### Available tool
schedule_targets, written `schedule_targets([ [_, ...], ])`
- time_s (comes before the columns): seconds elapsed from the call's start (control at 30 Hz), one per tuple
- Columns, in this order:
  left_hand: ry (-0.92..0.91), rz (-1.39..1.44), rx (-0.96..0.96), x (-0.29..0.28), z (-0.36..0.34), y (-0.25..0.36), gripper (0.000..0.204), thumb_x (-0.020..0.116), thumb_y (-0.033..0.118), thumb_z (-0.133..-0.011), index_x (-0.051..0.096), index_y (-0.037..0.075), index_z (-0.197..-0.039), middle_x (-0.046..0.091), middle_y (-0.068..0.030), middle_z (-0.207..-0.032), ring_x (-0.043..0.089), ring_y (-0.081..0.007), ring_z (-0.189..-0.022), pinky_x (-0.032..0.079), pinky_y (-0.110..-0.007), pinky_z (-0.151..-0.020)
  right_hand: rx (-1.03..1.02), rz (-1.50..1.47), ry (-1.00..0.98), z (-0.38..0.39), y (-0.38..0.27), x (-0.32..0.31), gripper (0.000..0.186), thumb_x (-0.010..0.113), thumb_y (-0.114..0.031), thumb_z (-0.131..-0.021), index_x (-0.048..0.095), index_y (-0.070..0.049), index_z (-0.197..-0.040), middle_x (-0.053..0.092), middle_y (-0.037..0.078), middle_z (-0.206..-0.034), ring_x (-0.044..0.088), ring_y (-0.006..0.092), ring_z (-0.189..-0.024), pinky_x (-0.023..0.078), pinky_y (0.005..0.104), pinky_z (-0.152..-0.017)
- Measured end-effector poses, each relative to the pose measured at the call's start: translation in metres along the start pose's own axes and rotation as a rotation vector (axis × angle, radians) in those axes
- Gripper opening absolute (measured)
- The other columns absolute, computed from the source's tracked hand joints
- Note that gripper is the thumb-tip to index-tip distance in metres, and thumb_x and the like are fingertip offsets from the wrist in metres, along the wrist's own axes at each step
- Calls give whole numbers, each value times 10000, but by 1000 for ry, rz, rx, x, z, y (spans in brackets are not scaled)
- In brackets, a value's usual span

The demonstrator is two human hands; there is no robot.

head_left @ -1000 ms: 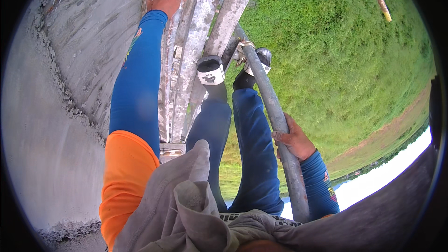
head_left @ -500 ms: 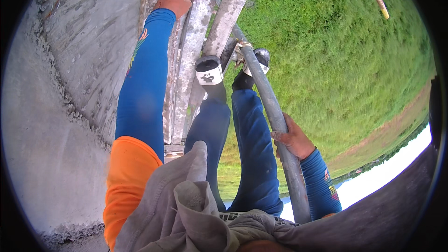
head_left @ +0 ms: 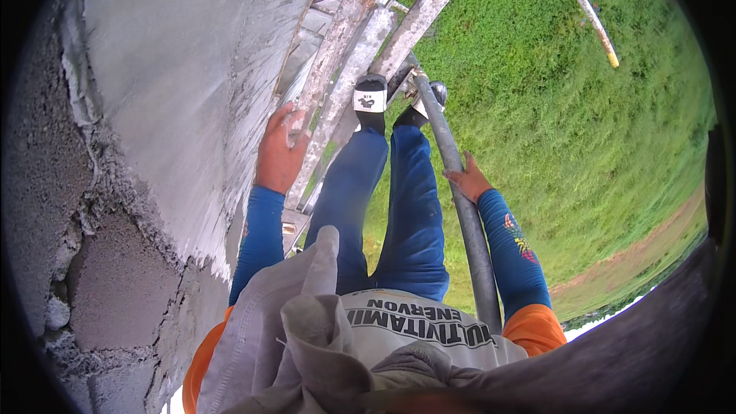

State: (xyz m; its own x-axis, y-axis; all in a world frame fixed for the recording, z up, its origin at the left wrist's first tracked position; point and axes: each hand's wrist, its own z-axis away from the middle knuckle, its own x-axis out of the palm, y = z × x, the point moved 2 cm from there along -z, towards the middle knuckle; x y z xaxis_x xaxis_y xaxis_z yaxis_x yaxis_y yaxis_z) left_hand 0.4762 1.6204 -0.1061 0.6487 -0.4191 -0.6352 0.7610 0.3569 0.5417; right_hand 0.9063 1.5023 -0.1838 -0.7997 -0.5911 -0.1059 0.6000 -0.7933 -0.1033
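My left hand (head_left: 280,155) is open, its fingers a little spread. It lies at the wall side of the weathered planks (head_left: 341,65), with its fingertips by the nearest plank's edge; whether they press on it I cannot tell. My right hand (head_left: 470,179) is on a grey metal pipe (head_left: 460,207) that slopes down past my right leg. The thumb lies over the pipe and one finger sticks out beside it. The other fingers are hidden.
My feet, in white-strapped slides (head_left: 370,100), stand by the planks and a pipe clamp (head_left: 412,86). A plastered wall (head_left: 176,69) with rough blocks (head_left: 123,284) rises on the left. Grass (head_left: 583,130) lies far below on the right, with another pole (head_left: 586,11).
My left hand has drawn back toward me along the planks. My right hand has moved up the pipe, and one finger now stands away from it. The view has shifted, showing more wall.
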Motion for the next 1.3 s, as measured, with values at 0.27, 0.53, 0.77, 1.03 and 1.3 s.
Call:
schedule_targets([
  [0.27, 383, 254, 412, -160, 88, 159, 266, 654, -29, -921, 689, -4, -1183, 650, -167, -1292, 649, -304, -1198, 509, -399, -1035, 43, 350, 3, 168, -11, -9, 1194, 790, -423, -804, 24, 2, -1616, 567, 360, -1372, 599, 447, -1259, 462, 434, -1088],
  [0.53, 891, 198, 823, -299, 155, 250, 167, 683, -43, -880, 698, 32, -1029, 658, -183, -1214, 666, -330, -1154, 564, -422, -969, 142, 644, 48, 246, -16, -5, 1160, 835, -368, -728, 146, 1, -1585, 659, 318, -1247, 662, 451, -1160, 512, 489, -1021],
  [0.77, 1372, 50, 1096, -402, 210, 276, 137, 621, 89, -985, 677, 58, -1106, 523, -194, -1366, 542, -380, -1336, 557, -489, -1030, 154, 721, 52, 212, -1, 4, 956, 871, -322, -650, 409, 72, -1388, 696, 299, -1150, 702, 418, -1081, 568, 492, -906],
  [1.03, 1474, -26, 1027, -446, 236, 308, 205, 570, -7, -976, 688, 51, -1133, 530, -181, -1396, 565, -314, -1307, 534, -459, -1043, 227, 816, 29, 188, 5, 11, 753, 855, -319, -678, 577, 77, -1255, 737, 250, -1074, 725, 354, -1059, 584, 459, -908],
  [1.3, 1371, -267, 838, -497, 255, 361, 280, 649, 99, -983, 667, 33, -1255, 546, -162, -1422, 553, -269, -1324, 487, -452, -1091, 265, 948, -34, 120, 38, 25, 505, 856, -347, -693, 748, 18, -1027, 755, 214, -1056, 726, 315, -1077, 572, 449, -948],
])
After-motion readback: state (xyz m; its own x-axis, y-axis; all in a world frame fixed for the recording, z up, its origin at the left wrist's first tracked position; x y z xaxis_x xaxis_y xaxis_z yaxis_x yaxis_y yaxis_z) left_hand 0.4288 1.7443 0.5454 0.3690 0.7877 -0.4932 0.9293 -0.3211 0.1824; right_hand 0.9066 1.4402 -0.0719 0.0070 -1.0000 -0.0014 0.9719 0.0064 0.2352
